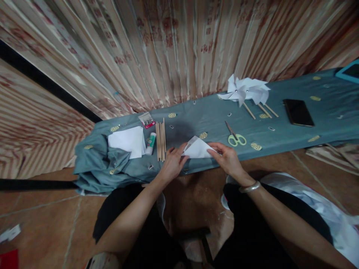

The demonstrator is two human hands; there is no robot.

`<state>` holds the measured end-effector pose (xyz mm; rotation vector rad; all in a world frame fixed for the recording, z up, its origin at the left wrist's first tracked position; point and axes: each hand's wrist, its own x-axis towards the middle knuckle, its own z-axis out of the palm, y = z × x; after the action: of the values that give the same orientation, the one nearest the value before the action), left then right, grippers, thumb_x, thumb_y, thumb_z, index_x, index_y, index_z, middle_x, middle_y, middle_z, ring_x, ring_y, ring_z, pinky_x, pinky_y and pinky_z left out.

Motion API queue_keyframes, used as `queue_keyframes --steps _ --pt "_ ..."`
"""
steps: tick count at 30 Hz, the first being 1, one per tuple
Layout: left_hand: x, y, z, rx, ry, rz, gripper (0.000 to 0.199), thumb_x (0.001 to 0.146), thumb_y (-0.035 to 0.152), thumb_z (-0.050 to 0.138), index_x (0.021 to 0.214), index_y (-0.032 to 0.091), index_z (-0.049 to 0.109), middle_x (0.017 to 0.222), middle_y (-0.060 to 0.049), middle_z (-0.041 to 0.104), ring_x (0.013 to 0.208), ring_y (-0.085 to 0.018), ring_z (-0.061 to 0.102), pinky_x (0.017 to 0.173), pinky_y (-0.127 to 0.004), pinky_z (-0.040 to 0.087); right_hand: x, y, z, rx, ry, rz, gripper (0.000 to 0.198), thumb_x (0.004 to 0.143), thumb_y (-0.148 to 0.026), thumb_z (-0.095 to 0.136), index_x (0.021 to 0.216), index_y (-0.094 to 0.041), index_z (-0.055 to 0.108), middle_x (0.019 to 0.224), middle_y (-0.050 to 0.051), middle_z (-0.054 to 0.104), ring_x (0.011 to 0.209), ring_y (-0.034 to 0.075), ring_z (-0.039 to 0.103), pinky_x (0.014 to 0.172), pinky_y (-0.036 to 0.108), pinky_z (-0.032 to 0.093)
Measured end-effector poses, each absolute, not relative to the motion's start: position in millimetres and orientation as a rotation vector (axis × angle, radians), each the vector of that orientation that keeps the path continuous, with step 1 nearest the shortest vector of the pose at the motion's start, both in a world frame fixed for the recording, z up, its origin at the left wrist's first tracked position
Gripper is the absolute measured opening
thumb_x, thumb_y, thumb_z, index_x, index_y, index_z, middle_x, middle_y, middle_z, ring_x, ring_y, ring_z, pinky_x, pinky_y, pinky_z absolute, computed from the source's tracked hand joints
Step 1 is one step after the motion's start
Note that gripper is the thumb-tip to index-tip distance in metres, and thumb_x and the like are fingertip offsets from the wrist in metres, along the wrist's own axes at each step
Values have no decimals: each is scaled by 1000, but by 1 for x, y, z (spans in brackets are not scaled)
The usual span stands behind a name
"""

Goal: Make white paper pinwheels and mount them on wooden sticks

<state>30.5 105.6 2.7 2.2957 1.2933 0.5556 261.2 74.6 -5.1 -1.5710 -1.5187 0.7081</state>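
Observation:
A white sheet of paper [198, 149], folded into a triangle, is held just above the near edge of the cloth-covered bench. Its left corner is pinched by my left hand [174, 160], thumb in front. At the opposite corner my right hand [226, 157] grips the paper between thumb and fingers. Left of my left hand lies a row of wooden sticks [160, 141], beside a glue stick [150, 144]. Green-handled scissors [236, 137] rest on the cloth just beyond my right hand.
A stack of white paper [127, 140] and a small open box of metal pins [147, 120] sit at the left. Several paper pinwheels [246, 90] on sticks lie at the back right, near a black phone [298, 112]. A blue-framed tablet [349, 71] is at the far right. Curtains [179, 48] hang behind.

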Motion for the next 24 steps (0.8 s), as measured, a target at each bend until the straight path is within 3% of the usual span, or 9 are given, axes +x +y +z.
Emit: queue_keyframes --steps 7,9,11,15,24 --pt "34 109 7 2296 1356 603 58 92 29 50 146 18 32 131 -14 61 111 -24 63 104 -45 41 263 91 -18 -1619 -1437 716 31 79 -38 64 104 -19 68 79 4 74 70 19 69 68 33 55" --pt "36 105 12 2454 1333 613 57 92 27 49 146 17 32 140 -16 54 125 -27 53 108 -50 36 263 94 -19 -1639 -1436 691 31 79 -38 64 103 -20 68 78 3 74 69 19 69 67 32 54" --pt "41 98 15 2678 1217 587 51 94 23 44 144 19 36 150 -15 42 140 -28 36 116 -54 22 262 95 -18 -1653 -1462 647 29 79 -38 63 102 -21 68 76 3 74 67 20 69 66 33 54" --pt "52 82 10 2876 967 404 52 96 23 40 146 16 31 154 -11 36 148 -24 19 120 -51 13 260 94 -15 -1696 -1545 524 26 80 -34 62 102 -22 69 76 3 74 70 22 70 69 35 55" --pt "54 81 -2 2834 1045 247 65 93 39 50 147 11 29 155 -17 32 147 -28 22 119 -51 15 257 95 -9 -1800 -1600 475 29 81 -33 61 106 -20 68 81 7 75 73 25 71 71 39 55"
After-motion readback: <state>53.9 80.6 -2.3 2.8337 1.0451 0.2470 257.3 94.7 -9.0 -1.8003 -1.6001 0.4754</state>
